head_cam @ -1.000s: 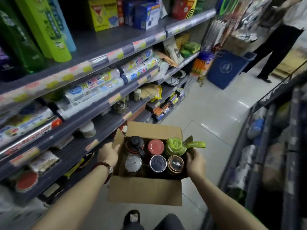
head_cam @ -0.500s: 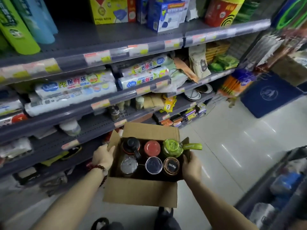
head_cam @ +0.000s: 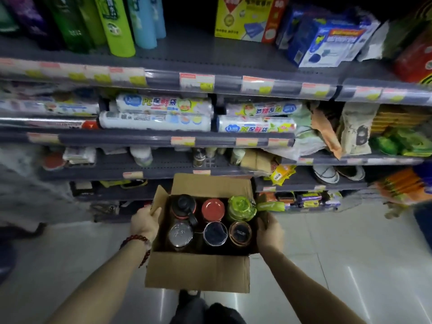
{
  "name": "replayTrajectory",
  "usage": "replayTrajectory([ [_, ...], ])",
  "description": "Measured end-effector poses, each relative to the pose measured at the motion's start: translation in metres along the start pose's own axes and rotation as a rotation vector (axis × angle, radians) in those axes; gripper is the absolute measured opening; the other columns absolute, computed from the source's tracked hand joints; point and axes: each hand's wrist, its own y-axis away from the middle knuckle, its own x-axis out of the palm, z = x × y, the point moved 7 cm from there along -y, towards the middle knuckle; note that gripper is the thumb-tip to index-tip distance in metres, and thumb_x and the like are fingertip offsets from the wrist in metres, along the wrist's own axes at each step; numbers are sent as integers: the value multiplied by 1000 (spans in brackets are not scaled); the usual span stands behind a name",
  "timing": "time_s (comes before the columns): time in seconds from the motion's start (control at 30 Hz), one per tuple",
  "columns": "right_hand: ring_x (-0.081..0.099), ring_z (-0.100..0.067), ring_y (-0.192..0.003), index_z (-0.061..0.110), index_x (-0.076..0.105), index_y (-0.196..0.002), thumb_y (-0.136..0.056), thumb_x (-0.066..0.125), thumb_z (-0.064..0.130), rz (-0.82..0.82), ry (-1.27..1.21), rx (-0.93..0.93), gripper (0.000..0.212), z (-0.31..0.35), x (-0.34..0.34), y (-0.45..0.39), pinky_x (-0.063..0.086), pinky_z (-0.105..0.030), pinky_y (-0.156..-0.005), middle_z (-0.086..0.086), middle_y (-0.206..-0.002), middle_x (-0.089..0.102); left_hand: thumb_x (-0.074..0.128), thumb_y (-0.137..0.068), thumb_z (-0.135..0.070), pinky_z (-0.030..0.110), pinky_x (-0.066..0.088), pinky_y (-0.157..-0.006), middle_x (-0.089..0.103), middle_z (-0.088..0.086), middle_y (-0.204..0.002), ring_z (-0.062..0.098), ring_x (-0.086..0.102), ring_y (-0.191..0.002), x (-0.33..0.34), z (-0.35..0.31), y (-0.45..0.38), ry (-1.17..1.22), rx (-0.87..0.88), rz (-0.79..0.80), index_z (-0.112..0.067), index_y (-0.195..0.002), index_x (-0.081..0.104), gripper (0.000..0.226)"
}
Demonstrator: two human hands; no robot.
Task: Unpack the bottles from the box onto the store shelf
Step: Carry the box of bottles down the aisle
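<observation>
1. At the lower centre of the frame an open cardboard box point(head_cam: 197, 270) is carried in front of the store shelf point(head_cam: 163, 167), its flaps folded outward so the tops of the bottles inside stay reachable.
2. The left hand point(head_cam: 144, 222) grips the left wall of the box, and the right hand point(head_cam: 268, 232) clasps the right wall; held from both sides, the box sits level and none of the bottles tips.
3. Six bottles stand upright in two rows of three, all still inside: a black-capped bottle point(head_cam: 183, 206), a red-lidded bottle point(head_cam: 213, 208) and a green-lidded bottle point(head_cam: 240, 206) in the far row; a silver-lidded bottle point(head_cam: 180, 233), a dark blue-lidded bottle point(head_cam: 215, 233) and a brown-rimmed bottle point(head_cam: 240, 233) in the near row.
4. Unpacking has not begun, in my judgement, because both hands are taken up with the box; one must be freed, or the box set on the floor point(head_cam: 339, 253).
5. Above, rolls of food bags point(head_cam: 161, 113) fill the middle shelf, and tall cans point(head_cam: 117, 26) and a yellow carton point(head_cam: 243, 17) crowd the top one.
6. Just behind the box, the shelf carries small jars point(head_cam: 198, 157) and a white container point(head_cam: 141, 155), with bare grey space between them that looks usable.
</observation>
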Motion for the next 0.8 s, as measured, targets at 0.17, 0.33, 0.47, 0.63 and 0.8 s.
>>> replayTrajectory([
  [0.17, 61, -39, -100, 11, 60, -115, -96, 50, 20, 113, 60, -114, 23, 39, 29, -15, 41, -34, -73, -20, -107, 67, 51, -95, -28, 40, 51, -74, 69, 22, -90, 40, 64, -88, -22, 26, -3, 115, -70, -95, -5, -95, 67, 28],
  [0.33, 61, -39, -102, 10, 57, -121, -97, 49, 22, 239, 125, -277, 28, 80, 58, -28, 43, -36, -74, -21, -110, 66, 52, -95, -31, 46, 51, -83, 67, 23, -95, 41, 63, -92, -31, 70, 12, 225, -268, -157, -6, -102, 65, 30],
  [0.47, 59, -41, -105, 15, 56, -122, -97, 48, 25, 391, 246, -488, 28, 118, 90, -31, 45, -42, -77, -19, -110, 67, 53, -95, -24, 40, 46, -83, 66, 26, -104, 43, 61, -98, -40, 99, 54, 320, -403, -310, -2, -112, 63, 30],
  [0.63, 59, -42, -103, 12, 55, -123, -97, 48, 26, 574, 338, -741, 30, 164, 128, -6, 45, -40, -72, -21, -110, 65, 53, -96, -23, 32, 39, -71, 69, 26, -105, 42, 63, -97, -44, 135, 121, 388, -585, -493, 0, -112, 65, 30],
  [0.8, 59, -40, -106, 7, 56, -123, -97, 50, 22, 687, 393, -932, 31, 193, 160, 49, 44, -40, -79, -21, -113, 66, 55, -95, -22, 32, 36, -68, 69, 28, -97, 43, 62, -92, -51, 170, 187, 447, -746, -645, 2, -101, 66, 27],
])
